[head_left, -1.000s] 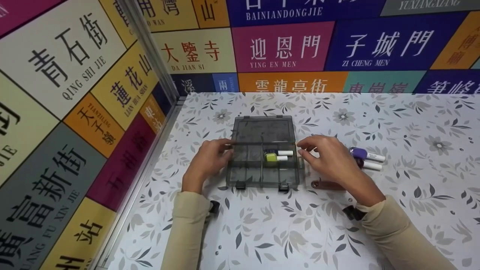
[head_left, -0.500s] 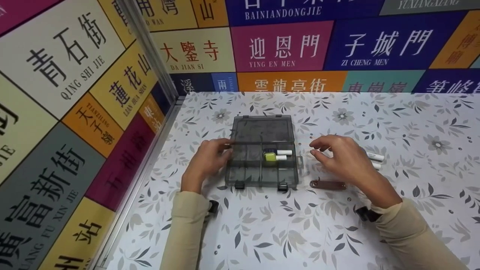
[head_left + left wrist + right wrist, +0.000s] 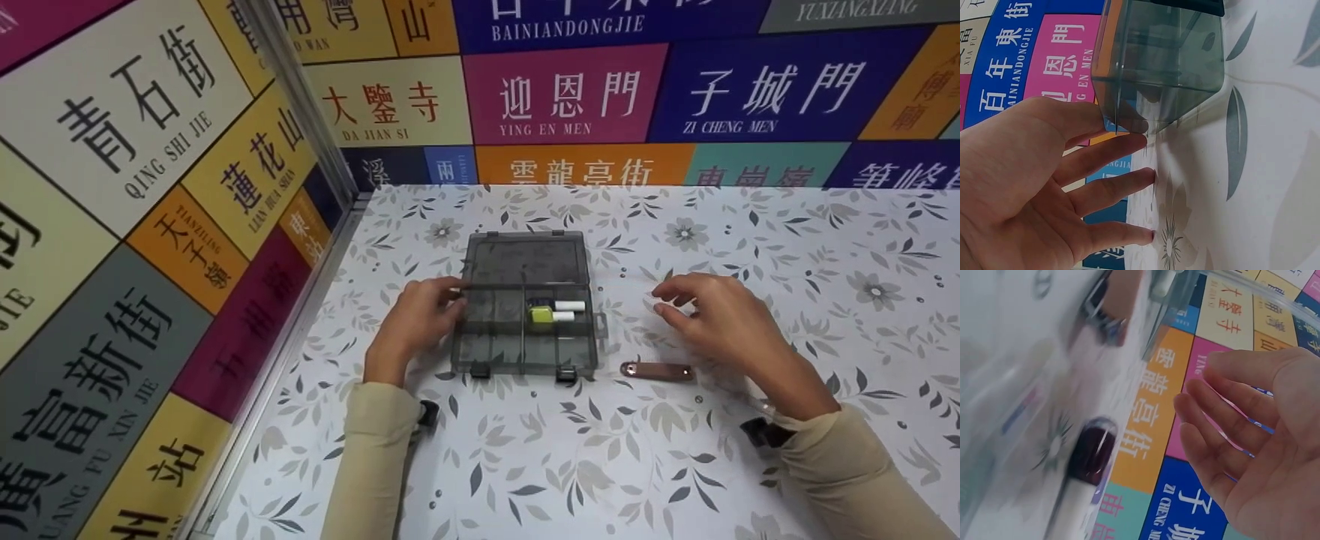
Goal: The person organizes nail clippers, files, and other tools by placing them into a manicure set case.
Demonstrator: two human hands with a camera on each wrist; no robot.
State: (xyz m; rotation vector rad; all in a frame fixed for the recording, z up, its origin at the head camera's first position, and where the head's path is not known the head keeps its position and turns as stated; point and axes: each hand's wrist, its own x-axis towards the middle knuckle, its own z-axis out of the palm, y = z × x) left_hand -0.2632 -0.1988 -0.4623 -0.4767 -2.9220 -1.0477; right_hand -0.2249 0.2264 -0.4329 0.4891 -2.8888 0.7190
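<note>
A smoky, see-through compartment box (image 3: pixel 525 259) lies with its lid opened back. One of its compartments holds a yellow-green nail polish bottle (image 3: pixel 541 314) and a dark one, both white-capped. At the box's left side is my left hand (image 3: pixel 420 315), fingertips right at the wall; in the left wrist view its fingers are stretched out beside the box corner (image 3: pixel 1185 101). My right hand (image 3: pixel 720 319), fingers loosely bent and holding nothing, is in the air right of the box. Beside it, the right wrist view shows a dark red nail polish bottle (image 3: pixel 1094 453) with a white cap; the head view hides it behind the hand.
A slim brown tool (image 3: pixel 657 370) with metal ends lies on the patterned table (image 3: pixel 570 465) just right of the box. A clear tab (image 3: pixel 600 330) sticks out from the box's right side. Walls with street-name panels (image 3: pixel 566 94) border the table at the back and left.
My right hand has drawn away from the box's right edge to the right, over the nail polish bottles there, uncovering the brown tool. The left hand and the box have stayed put.
</note>
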